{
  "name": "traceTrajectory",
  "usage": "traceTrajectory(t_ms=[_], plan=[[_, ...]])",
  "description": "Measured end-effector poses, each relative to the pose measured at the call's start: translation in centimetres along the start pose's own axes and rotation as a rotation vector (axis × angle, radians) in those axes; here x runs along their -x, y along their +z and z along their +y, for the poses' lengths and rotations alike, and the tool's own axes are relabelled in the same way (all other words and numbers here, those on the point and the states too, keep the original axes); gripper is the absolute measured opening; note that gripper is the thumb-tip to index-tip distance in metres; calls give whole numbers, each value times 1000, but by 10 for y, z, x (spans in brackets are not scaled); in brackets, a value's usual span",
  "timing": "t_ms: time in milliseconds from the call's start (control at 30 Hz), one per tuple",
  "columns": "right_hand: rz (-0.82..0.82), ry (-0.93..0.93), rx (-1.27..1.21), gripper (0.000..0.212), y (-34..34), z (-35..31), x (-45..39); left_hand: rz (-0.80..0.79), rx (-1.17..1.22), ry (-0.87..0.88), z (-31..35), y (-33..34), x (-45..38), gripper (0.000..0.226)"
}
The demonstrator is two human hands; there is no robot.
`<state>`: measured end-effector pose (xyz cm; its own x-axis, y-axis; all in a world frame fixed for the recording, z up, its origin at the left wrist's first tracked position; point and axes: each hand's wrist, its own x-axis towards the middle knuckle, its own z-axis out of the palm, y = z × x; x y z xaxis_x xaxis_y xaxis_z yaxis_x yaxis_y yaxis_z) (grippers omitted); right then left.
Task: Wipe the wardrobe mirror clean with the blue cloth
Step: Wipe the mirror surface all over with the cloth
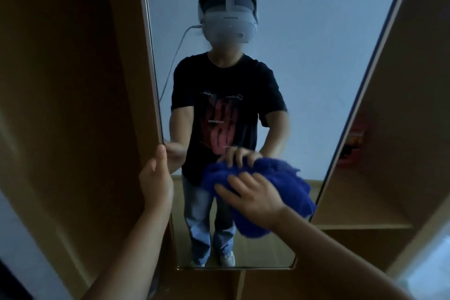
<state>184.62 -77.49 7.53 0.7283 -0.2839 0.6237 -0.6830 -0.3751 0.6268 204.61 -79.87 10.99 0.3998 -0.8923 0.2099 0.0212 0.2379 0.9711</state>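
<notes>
Right hand (255,198), fingers (241,182) spread, presses the one cloth (289,185) flat against the mirror (316,56).
Left hand (155,180) grips the mirror's left edge, thumb in front, its fingers hidden behind; part of the cloth lies under the right palm.

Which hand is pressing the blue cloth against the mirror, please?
The right hand, spread flat on the blue cloth; the left hand only grips the edge of the mirror.

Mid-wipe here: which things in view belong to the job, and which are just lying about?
Job: mirror; blue cloth; right hand pressing it to the glass; left hand gripping the mirror's edge.
Lying about: red item inside the wardrobe, too blurred to identify.
</notes>
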Motion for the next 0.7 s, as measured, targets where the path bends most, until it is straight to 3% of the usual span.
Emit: traceTrajectory(t_ms=[167,367,600,700], plan=[[223,118,171,26,-49,84,-58,25,150,-120,-16,4,12,19],[369,462,259,23,-107,170,-93,42,132,-107,-23,6,7,36],[370,372,205,24,-64,118,-45,98,204,-149,-21,16,9,27],[281,295,138,31,-38,76,-8,82,253,-159,-21,16,10,17]])
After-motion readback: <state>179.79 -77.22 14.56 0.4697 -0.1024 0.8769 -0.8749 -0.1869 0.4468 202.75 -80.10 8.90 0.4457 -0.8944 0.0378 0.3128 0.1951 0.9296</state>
